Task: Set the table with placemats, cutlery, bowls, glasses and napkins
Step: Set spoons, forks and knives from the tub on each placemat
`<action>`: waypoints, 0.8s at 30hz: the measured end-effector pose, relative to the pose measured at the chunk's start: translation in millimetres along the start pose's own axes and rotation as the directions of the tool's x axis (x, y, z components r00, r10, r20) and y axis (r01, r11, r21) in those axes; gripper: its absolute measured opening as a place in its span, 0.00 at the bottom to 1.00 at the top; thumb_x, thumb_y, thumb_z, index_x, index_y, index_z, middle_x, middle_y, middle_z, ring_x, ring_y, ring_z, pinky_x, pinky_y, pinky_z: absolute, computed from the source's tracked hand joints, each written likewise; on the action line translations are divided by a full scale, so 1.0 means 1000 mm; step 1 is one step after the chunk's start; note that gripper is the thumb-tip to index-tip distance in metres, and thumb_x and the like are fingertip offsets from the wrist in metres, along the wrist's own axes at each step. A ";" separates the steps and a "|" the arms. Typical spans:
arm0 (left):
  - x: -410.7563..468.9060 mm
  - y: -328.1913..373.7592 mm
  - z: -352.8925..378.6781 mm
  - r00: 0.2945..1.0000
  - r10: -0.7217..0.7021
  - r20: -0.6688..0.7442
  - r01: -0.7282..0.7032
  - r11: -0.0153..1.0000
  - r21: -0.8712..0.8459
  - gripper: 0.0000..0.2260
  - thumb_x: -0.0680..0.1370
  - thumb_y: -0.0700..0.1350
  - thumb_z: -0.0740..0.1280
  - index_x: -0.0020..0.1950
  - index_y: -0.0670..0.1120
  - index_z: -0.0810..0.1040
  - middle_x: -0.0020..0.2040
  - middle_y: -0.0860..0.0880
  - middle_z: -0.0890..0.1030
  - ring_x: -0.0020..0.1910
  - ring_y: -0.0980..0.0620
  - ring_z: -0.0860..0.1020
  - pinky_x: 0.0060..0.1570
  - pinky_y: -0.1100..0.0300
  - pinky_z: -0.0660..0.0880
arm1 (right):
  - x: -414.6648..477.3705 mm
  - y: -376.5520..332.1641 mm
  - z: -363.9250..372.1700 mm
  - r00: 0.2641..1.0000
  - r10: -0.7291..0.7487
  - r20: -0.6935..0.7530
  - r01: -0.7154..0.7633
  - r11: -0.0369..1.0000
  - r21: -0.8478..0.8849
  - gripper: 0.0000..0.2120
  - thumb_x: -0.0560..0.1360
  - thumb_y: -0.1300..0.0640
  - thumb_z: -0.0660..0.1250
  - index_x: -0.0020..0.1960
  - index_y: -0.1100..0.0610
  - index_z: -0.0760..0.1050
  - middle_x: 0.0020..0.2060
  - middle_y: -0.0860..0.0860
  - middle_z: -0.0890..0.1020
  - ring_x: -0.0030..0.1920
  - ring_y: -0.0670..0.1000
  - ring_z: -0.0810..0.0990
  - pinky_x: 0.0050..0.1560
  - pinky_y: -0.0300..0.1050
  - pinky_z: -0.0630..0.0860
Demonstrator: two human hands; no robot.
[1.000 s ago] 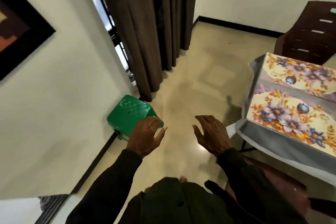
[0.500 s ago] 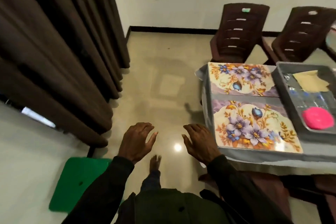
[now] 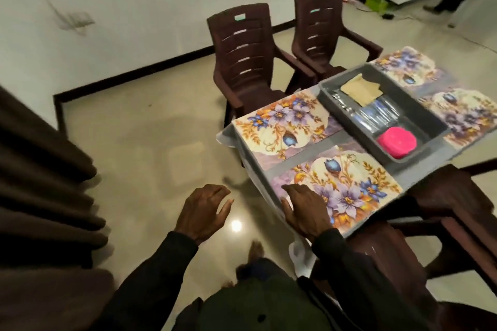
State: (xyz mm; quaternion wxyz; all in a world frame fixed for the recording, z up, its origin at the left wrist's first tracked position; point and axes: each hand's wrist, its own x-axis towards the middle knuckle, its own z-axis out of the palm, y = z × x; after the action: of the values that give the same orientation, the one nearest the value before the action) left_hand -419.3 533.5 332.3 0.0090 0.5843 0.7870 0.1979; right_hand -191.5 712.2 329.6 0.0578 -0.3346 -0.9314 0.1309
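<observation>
Several floral placemats lie on the table (image 3: 419,169): a near one (image 3: 349,183), one beyond it (image 3: 285,123), and two across the table (image 3: 465,113). Between them stands a grey tray (image 3: 333,105) holding a beige napkin (image 3: 360,91), cutlery (image 3: 376,115) and a pink bowl (image 3: 397,141). My right hand (image 3: 305,209) hovers over the near placemat's left corner, fingers relaxed, holding nothing. My left hand (image 3: 205,211) hangs above the floor to the left of the table, fingers loosely spread, empty.
Two dark brown plastic chairs (image 3: 242,62) stand at the table's far side, and another brown chair (image 3: 443,209) is tucked in at the near right. Brown curtains (image 3: 40,196) hang at the left. Bare floor lies left of the table.
My view has swung right from the curtain and green stool onto the table. Both hands stayed empty and moved with me; my right hand now reaches over the near placemat.
</observation>
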 end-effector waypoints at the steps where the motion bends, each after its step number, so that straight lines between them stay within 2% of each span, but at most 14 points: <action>1: 0.018 -0.006 0.005 0.999 0.034 0.011 -0.034 0.999 -0.001 0.14 0.79 0.52 0.66 0.57 0.46 0.84 0.53 0.48 0.85 0.50 0.49 0.84 0.48 0.52 0.81 | 0.012 0.005 0.003 0.999 0.041 -0.002 -0.041 0.999 -0.002 0.18 0.80 0.48 0.58 0.61 0.56 0.79 0.51 0.55 0.85 0.48 0.58 0.83 0.43 0.50 0.79; 5: 0.087 -0.025 0.022 0.990 0.122 0.064 -0.121 0.992 -0.020 0.13 0.80 0.51 0.66 0.57 0.47 0.84 0.54 0.49 0.85 0.50 0.50 0.83 0.48 0.53 0.81 | 0.058 0.029 0.015 0.987 0.159 -0.021 -0.158 0.987 0.023 0.19 0.80 0.48 0.59 0.63 0.56 0.79 0.56 0.55 0.84 0.54 0.59 0.83 0.50 0.53 0.81; 10: 0.164 -0.042 0.035 0.973 0.207 0.101 -0.203 0.978 -0.047 0.11 0.78 0.48 0.72 0.59 0.47 0.84 0.54 0.48 0.86 0.50 0.49 0.84 0.49 0.54 0.82 | 0.110 0.050 0.006 0.965 0.243 -0.100 -0.240 0.970 0.043 0.16 0.79 0.51 0.61 0.61 0.57 0.80 0.53 0.55 0.85 0.50 0.60 0.84 0.43 0.53 0.81; 13: 0.212 -0.047 0.042 0.962 0.258 0.090 -0.254 0.966 -0.050 0.12 0.76 0.47 0.75 0.58 0.45 0.85 0.54 0.47 0.86 0.50 0.49 0.85 0.49 0.55 0.81 | 0.139 0.067 -0.004 0.952 0.285 -0.113 -0.281 0.958 0.048 0.16 0.78 0.51 0.62 0.61 0.57 0.80 0.54 0.55 0.85 0.50 0.60 0.84 0.45 0.53 0.82; 18: 0.287 -0.040 0.056 0.924 0.379 0.046 -0.371 0.920 -0.126 0.11 0.77 0.47 0.73 0.57 0.45 0.85 0.54 0.48 0.86 0.51 0.49 0.84 0.50 0.55 0.80 | 0.165 0.093 -0.022 0.913 0.359 -0.195 -0.361 0.932 0.027 0.15 0.77 0.52 0.64 0.59 0.58 0.81 0.51 0.55 0.86 0.48 0.58 0.85 0.43 0.51 0.82; 24: 0.370 -0.034 0.087 0.843 0.532 0.081 -0.502 0.832 -0.238 0.11 0.78 0.47 0.71 0.57 0.45 0.84 0.54 0.48 0.85 0.50 0.47 0.83 0.48 0.54 0.78 | 0.183 0.124 -0.021 0.829 0.486 -0.275 -0.505 0.863 0.004 0.21 0.79 0.48 0.55 0.59 0.57 0.81 0.51 0.55 0.86 0.48 0.59 0.85 0.42 0.51 0.82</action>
State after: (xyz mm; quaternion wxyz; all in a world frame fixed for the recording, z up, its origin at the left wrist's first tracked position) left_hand -546.0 892.9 321.6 0.0725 0.7839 0.5716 0.2312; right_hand -253.2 924.9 318.1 0.1350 -0.5810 -0.8002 0.0629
